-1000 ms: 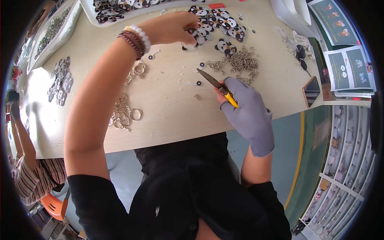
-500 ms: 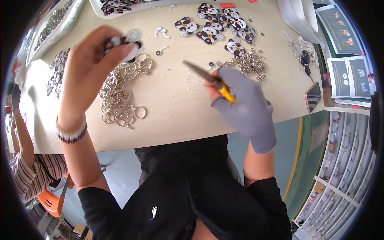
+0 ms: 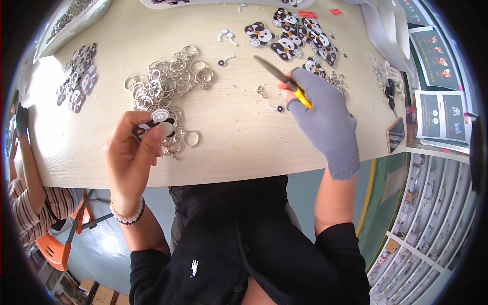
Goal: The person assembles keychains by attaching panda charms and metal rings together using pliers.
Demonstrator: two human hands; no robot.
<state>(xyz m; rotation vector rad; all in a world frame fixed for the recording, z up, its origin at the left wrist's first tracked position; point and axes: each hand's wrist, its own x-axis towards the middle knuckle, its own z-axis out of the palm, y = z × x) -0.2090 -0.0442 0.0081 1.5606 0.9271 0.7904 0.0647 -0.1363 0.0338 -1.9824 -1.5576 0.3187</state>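
My left hand [image 3: 131, 152], bare with a bead bracelet at the wrist, pinches a panda-shaped charm [image 3: 143, 130] between thumb and fingers. A round clear-and-white piece [image 3: 160, 116] shows at the charm's upper end. Just beyond the fingers lies a heap of silver key rings [image 3: 157, 84]. In a grey fingerless glove, my right hand [image 3: 325, 109] grips pliers [image 3: 277, 72] with a yellow handle, their dark jaws pointing up and left over the table. Small metal fittings [image 3: 336, 80] lie partly hidden behind that glove.
Panda charms are piled at the far right [image 3: 292, 48] and at the left [image 3: 80, 73]. Small strapped discs [image 3: 222, 63] are scattered mid-table. A white bin [image 3: 76, 25] stands far left, a phone [image 3: 395, 135] by the right edge. Another person's arm [image 3: 30, 162] is at far left.
My left hand has come down toward the near table edge, bringing the panda charm from above the key rings to their near side. My right hand still holds the pliers. The view has shifted.
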